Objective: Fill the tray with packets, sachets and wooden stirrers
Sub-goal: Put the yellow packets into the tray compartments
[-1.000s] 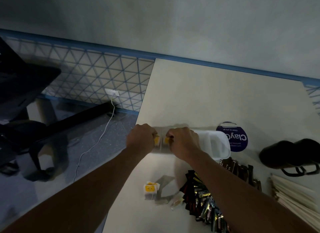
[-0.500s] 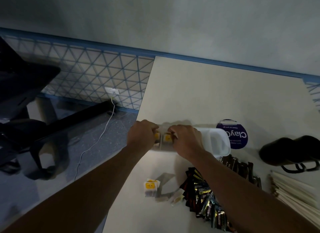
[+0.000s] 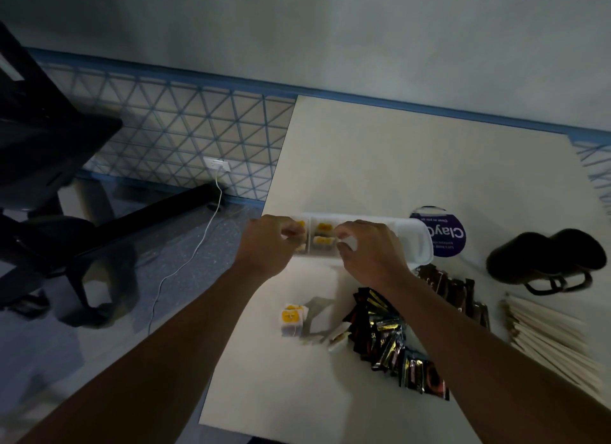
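Observation:
A white divided tray (image 3: 415, 237) lies across the pale table. Yellow-tagged tea bags (image 3: 323, 235) sit in its two left compartments. My left hand (image 3: 269, 245) is at the tray's left end, fingers curled and pinching a tea bag there. My right hand (image 3: 367, 255) hovers over the middle compartment with fingers curled over a small white packet. On the table nearer me lie a loose yellow-tagged tea bag (image 3: 291, 318), a heap of dark sachets (image 3: 390, 338) and wooden stirrers (image 3: 549, 338) at the right.
A purple round sticker or coaster (image 3: 446, 235) lies right of the tray. Dark brown packets (image 3: 459, 291) sit behind the sachets, and a black object with loops (image 3: 545, 262) sits at the far right. The table's left edge drops to the floor with a black chair (image 3: 49, 166).
Both hands have drawn slightly apart over the tray's left compartments, uncovering more tea bags. My right hand has lifted a little and shifted right.

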{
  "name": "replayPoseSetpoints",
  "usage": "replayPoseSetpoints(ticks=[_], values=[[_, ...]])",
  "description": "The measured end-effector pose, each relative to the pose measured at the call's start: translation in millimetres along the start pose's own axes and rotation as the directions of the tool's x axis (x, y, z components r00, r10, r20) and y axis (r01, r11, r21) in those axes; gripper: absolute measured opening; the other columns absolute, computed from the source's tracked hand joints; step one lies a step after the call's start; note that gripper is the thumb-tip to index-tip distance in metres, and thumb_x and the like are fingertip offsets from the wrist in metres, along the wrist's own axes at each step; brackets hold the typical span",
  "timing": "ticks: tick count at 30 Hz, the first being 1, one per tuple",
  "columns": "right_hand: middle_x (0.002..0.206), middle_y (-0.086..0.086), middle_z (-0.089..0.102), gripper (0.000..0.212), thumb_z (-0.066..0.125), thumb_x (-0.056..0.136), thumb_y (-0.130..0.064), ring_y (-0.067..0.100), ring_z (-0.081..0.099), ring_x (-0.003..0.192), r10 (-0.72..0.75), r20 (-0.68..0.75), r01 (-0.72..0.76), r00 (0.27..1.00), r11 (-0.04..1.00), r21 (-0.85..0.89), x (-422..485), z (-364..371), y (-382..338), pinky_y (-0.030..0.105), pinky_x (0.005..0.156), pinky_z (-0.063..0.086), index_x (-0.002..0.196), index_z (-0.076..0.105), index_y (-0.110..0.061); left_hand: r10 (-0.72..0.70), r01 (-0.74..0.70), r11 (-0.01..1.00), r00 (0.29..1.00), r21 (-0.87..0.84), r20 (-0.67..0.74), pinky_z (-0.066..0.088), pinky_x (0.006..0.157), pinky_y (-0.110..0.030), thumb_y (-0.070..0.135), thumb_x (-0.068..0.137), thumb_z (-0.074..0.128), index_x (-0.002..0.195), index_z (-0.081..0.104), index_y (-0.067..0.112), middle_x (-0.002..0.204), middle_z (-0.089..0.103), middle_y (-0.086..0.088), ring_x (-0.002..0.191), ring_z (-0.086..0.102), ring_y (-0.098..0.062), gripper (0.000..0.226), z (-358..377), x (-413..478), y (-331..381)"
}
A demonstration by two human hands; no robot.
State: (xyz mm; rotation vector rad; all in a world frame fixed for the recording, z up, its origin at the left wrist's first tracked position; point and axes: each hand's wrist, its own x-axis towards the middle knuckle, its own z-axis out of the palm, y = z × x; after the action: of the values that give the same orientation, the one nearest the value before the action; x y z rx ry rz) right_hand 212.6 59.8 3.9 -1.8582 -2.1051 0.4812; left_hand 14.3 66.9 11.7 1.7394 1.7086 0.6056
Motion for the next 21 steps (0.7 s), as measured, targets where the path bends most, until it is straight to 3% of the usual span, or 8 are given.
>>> replayPoseSetpoints(ticks=[3,6,9,13,18,21], values=[[0.103,-0.015,0.074,0.022,0.067,0.084,-0.023,0.004,0.062,0.081,-0.032,0.075,0.026,0.997,0.997,0.077,-20.4,-3.7,3.7,0.027,0.079,0.051,0.104,0.073,-0.03,-0.044,0.042,0.999,0.993,0.016,0.109,0.044,0.078,-0.019,0.028,0.083,0.073,0.102,0.076,0.02,0.1,0.074,0.002,0.093,0.066,-0.012,0.02,0.8,-18.2,-1.6],[0.098,-0.019,0.072,0.029,0.066,0.08,-0.016,-0.011,0.051,0.064,-0.059,0.239,0.022,0.969,0.988,0.152,-41.2,-5.5,8.3,0.022,0.077,0.049,0.104,0.073,-0.031,-0.118,0.116,0.993,0.965,0.022,0.234,0.042,0.079,-0.02,0.033,0.083,0.074,0.106,0.074,0.019,0.106,0.072,-0.001,0.097,0.064,-0.013,0.027,3.3,-33.6,-7.3],[0.097,-0.017,0.066,0.035,0.062,0.076,-0.016,-0.007,0.05,0.073,-0.033,0.39,-0.021,0.92,0.991,0.135,-59.9,-4.8,13.1,0.024,0.077,0.05,0.104,0.072,-0.035,-0.135,0.125,0.991,0.94,0.053,0.313,0.043,0.081,-0.02,0.036,0.083,0.074,0.111,0.072,0.017,0.11,0.072,-0.002,0.104,0.065,-0.015,0.034,6.5,-47.0,-12.7],[0.096,-0.022,0.061,0.043,0.064,0.07,-0.019,-0.009,0.049,0.072,-0.046,0.513,-0.014,0.857,0.993,0.113,-80.0,-2.1,14.8,0.018,0.069,0.041,0.109,0.069,-0.037,-0.138,0.122,0.99,0.9,0.066,0.413,0.043,0.081,-0.02,0.031,0.082,0.076,0.12,0.067,0.014,0.116,0.07,-0.003,0.105,0.064,-0.017,0.043,10.0,-61.8,-19.6],[0.116,-0.013,0.064,0.053,0.065,0.065,-0.038,0.008,0.059,0.102,-0.04,0.515,0.014,0.856,0.998,0.055,-96.9,14.6,11.1,0.031,0.088,0.051,0.119,0.065,-0.036,-0.106,0.054,0.989,0.904,0.135,0.415,0.047,0.089,-0.025,0.026,0.08,0.078,0.124,0.065,0.014,0.123,0.067,-0.005,0.108,0.064,-0.022,0.048,19.4,-76.8,-25.4],[0.111,-0.006,0.07,0.044,0.076,0.074,-0.034,0.013,0.064,0.099,-0.065,0.459,0.032,0.886,0.996,0.08,-101.9,25.6,7.0,0.029,0.084,0.053,0.117,0.069,-0.025,-0.081,0.015,0.985,0.92,0.17,0.384,0.049,0.088,-0.026,0.023,0.079,0.079,0.119,0.068,0.015,0.118,0.069,-0.006,0.105,0.065,-0.025,0.043,27.2,-82.3,-27.9]])
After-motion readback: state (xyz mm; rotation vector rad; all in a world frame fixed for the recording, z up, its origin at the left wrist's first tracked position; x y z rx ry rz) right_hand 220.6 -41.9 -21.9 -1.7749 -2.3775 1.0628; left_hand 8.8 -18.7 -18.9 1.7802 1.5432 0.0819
